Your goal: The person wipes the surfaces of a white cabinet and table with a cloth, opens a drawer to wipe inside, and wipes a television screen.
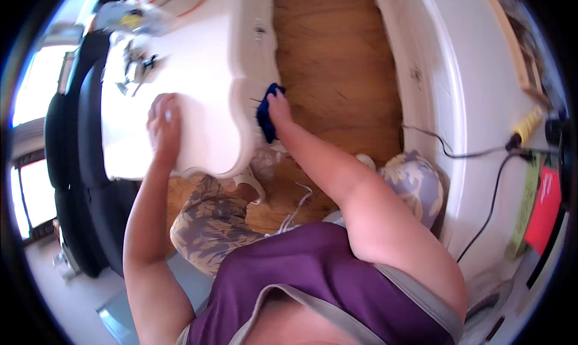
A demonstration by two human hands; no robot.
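Observation:
My right hand grips a dark blue cloth against the front side of a white wooden table with a scalloped edge. Part of the cloth is hidden behind the fingers. On the bright tabletop rests my left hand, its fingers loosely bent; a small pale spot shows on a finger, too blurred to name. Farther up the same front is an ornate metal drawer pull.
Small blurred items and a clear plastic bag lie on the table's far left. A dark sofa stands beyond it. To my right is a white furniture piece with black cables. Wooden floor runs between.

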